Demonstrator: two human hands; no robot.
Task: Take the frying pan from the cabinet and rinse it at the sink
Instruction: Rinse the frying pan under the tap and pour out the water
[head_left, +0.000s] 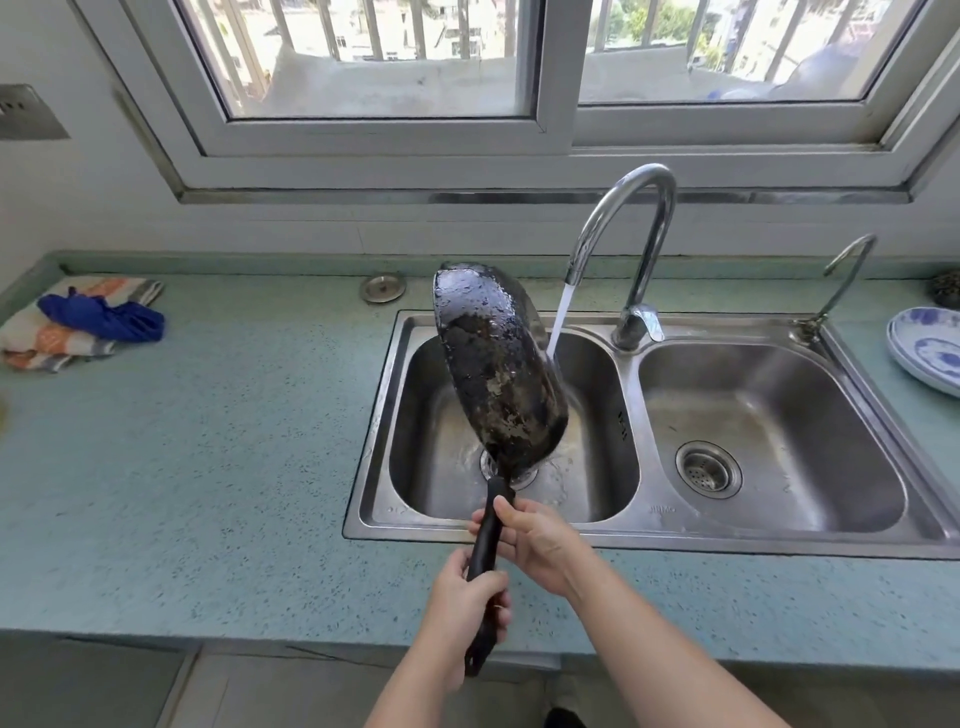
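Well, from the head view, the frying pan (498, 364) hangs over the left basin of the sink (623, 535), tipped steeply on edge with its blackened, wet face turned toward me. Its long axis runs from the handle end, out past the front edge of the counter (208, 441), up and away toward the window, leaning slightly left. My left hand (467, 597) is wrapped around the lower handle and my right hand (535, 540) grips it higher, near the front rim of the sink. The faucet (628, 218) arches just right of the pan's top, and its water stream (558, 327) falls close along the pan's right rim. A broad stretch of counter lies to the left, ending at folded cloths (78, 332) by the wall. Plates (930, 353) sit at the far right, beyond the right basin (769, 415).
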